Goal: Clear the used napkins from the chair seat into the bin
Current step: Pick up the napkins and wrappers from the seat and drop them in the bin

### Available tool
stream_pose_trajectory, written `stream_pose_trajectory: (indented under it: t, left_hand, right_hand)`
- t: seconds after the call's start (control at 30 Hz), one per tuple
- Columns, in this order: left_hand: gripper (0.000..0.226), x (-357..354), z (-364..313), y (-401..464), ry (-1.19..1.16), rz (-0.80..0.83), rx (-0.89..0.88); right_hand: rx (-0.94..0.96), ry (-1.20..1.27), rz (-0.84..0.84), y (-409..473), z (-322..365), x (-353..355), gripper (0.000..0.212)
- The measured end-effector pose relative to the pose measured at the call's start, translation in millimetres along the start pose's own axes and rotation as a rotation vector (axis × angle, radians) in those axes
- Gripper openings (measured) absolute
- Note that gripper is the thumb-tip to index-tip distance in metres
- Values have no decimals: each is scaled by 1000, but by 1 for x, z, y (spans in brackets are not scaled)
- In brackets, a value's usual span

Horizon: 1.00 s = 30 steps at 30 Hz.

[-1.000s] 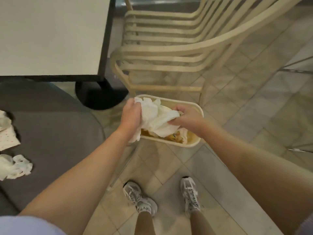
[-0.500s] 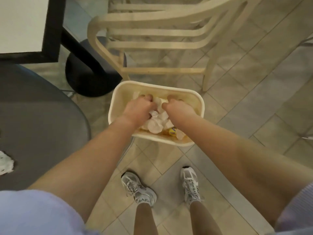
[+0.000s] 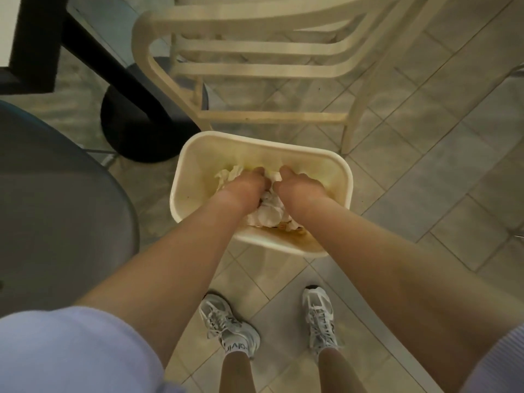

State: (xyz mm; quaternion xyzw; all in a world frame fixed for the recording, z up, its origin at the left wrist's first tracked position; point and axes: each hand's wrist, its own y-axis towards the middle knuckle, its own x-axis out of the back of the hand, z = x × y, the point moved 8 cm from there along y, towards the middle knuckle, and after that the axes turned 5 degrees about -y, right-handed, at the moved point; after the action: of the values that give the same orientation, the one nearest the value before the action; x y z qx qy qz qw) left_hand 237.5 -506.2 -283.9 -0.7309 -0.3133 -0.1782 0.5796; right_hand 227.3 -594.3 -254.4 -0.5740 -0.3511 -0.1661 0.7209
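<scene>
pressing napkins (image 3: 268, 212) inside bin (image 3: 344, 177), both hands (image 3: 249, 184) within its rim.

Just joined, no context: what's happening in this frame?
A person stands over a cream bin on the tiled floor, both hands down inside it. The left hand and right hand press on crumpled white napkins in the bin. Whether the fingers grip the paper can't be told. A cream slatted chair stands just beyond.

crumpled paper napkins (image 3: 268, 211), seemingly smooth plastic bin (image 3: 198, 154)
</scene>
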Motion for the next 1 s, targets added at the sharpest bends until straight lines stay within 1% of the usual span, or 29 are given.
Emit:
stream_pose_trajectory:
  t: [0.03, 0.1, 0.2, 0.3, 0.37, 0.5, 0.6, 0.67, 0.77, 0.8, 0.83, 0.93, 1.0]
  left_hand:
    - [35, 4, 0, -5, 3, -28, -24]
    - [33, 10, -2, -16, -26, -42, -93]
    - [36, 26, -2, -41, -141, -69, -137]
    - [48, 42, 2, -65, -200, -95, -127]
    - [51, 54, 3, -82, -200, -126, -125]
    - [46, 81, 7, -118, -207, -202, -150]
    - [43, 98, 21, -149, -192, -278, -158]
    - [38, 104, 39, -168, -173, -282, -157]
    - [35, 114, 80, -198, -90, -270, -122]
    - [34, 121, 105, -214, -76, -289, -95]
    - [33, 123, 110, -219, -64, -302, -87]
    - [32, 136, 160, -255, -82, -391, -25]
    - [35, 144, 197, -283, -151, -493, 14]
  right_hand:
    - [4, -81, 32, -2, 0, -1, 53]
    - [12, -199, 30, -11, 1, 2, 62]
    - [29, -222, -49, -31, 6, 19, 66]
    - [62, -231, -96, -48, 14, 34, 59]
    - [63, -271, -113, -60, 22, 46, 51]
    - [96, -266, -129, -83, 46, 71, 43]
    - [165, -248, -217, -99, 80, 94, 43]
    - [201, -258, -243, -105, 107, 106, 44]
    - [247, -278, -233, -112, 155, 121, 45]
    - [279, -299, -237, -115, 182, 129, 45]
    - [294, -298, -242, -117, 188, 132, 45]
    - [359, -232, -280, -123, 240, 146, 40]
    - [388, -148, -297, -126, 279, 154, 38]
